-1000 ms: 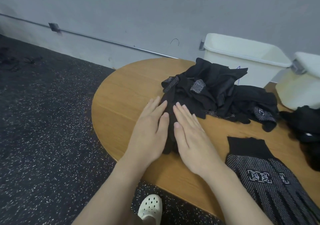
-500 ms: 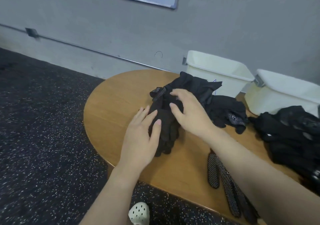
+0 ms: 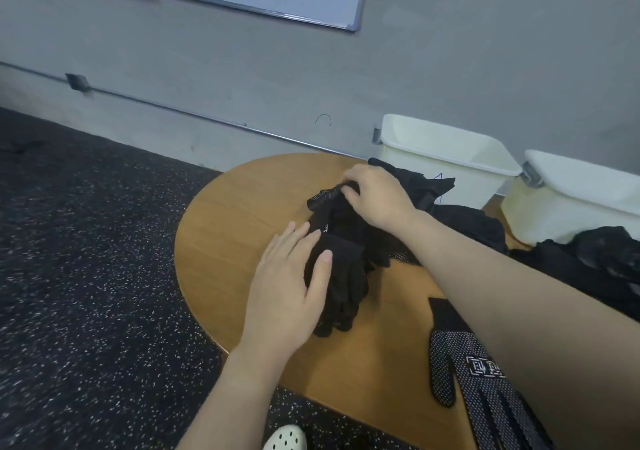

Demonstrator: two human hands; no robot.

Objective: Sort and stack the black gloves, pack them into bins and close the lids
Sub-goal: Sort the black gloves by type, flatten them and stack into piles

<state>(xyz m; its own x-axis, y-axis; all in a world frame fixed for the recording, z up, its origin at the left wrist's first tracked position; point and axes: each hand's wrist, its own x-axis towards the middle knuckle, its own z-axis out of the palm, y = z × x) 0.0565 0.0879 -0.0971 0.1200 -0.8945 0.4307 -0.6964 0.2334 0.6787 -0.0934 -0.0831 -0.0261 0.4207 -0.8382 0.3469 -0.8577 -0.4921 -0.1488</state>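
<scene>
The right hand (image 3: pixel 375 197) no longer lies flat on the stack of gloves (image 3: pixel 341 276). A second ago both palms pressed side by side on that stack; the right hand has since lifted and travelled toward the far edge of the table (image 3: pixel 225 241), where it now reaches into the loose pile of gloves (image 3: pixel 460 221). Its fingers are curled over a dotted glove (image 3: pixel 323 198) at the near-left fringe of that pile and appear to pinch it; the fingertips are hidden beneath the hand, so the exact hold is not confirmed.

The left hand (image 3: pixel 289 287) remains on the stack, fingers straight and spread, pressing flat on the stack's left flank and holding nothing.

The stack sits near the table's left edge, touching the loose pile behind it. One dotted glove with a printed logo (image 3: pixel 485 380) lies flat at the near edge, apart from the stack. A further heap of black gloves (image 3: pixel 588 262) lies toward the right edge.

Two white bins (image 3: pixel 440 158) stand beyond the far edge, against the wall; no gloves are visible in them from this angle.

Judgement: smoothing of the stack is finished for now, and the next glove is being drawn. Sorting is at an early stage; packing and lid closure are not yet begun.
</scene>
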